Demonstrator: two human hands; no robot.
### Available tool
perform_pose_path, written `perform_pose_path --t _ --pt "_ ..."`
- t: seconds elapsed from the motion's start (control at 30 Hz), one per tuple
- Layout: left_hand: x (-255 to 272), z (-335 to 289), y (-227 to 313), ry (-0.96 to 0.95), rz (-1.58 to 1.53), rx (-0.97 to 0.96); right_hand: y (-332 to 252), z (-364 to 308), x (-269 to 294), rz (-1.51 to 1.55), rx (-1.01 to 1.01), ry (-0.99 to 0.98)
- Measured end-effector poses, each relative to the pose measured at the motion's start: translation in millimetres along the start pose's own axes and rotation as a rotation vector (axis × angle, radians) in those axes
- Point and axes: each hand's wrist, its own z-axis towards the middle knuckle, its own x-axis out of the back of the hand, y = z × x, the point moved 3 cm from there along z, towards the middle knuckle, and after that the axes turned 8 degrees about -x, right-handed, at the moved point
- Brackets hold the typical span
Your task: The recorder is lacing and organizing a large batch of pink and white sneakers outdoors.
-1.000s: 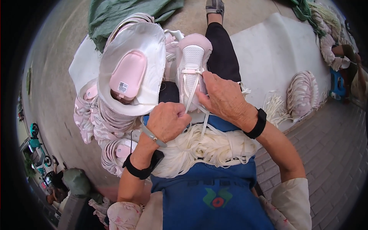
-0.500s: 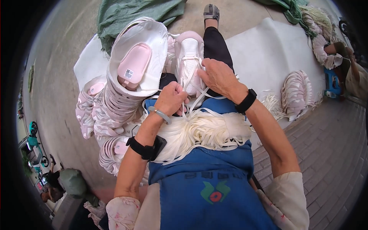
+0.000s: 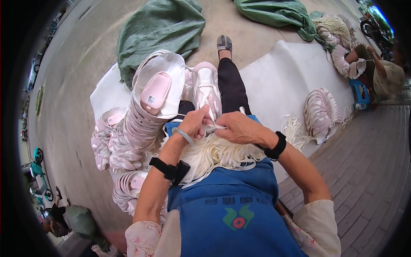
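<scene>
A pink and white shoe (image 3: pixel 206 88) stands toe-away between my knees, with a white lace threaded on its front. At its near end my left hand (image 3: pixel 193 123) is closed, pinching a white shoelace (image 3: pixel 212 115). Close beside it, my right hand (image 3: pixel 240 127) is closed on the lace too, its fingers partly hidden by the back of the hand. The lace runs between the two hands in a loop or crossing whose exact form is too small to tell. Below both hands, a thick bundle of cream laces (image 3: pixel 218 153) lies on my blue apron (image 3: pixel 222 188).
Nested pink and white shoe uppers (image 3: pixel 139 124) are stacked at my left. More stacked uppers (image 3: pixel 322 112) and loose laces (image 3: pixel 295 132) lie on a white sheet (image 3: pixel 274 73) at right. Green sacks (image 3: pixel 162 30) lie ahead. Another person (image 3: pixel 383 70) sits at far right by a blue stool (image 3: pixel 359 92).
My right hand has come down and toward my left hand, beside the shoe's near end. My left hand has shifted slightly. The view has tilted, so the surroundings appear lower.
</scene>
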Motion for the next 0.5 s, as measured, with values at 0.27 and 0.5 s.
perform_pose_path --t 0.27,0.5 --pt "33.3 -16.2 45.8 -0.148 -0.988 -0.281 -83.0 -56.6 29.4 0.538 0.091 -0.312" --pt "73.6 -36.0 82.0 -0.105 -1.089 -0.581 2.7 -90.3 65.9 1.367 -0.382 0.143"
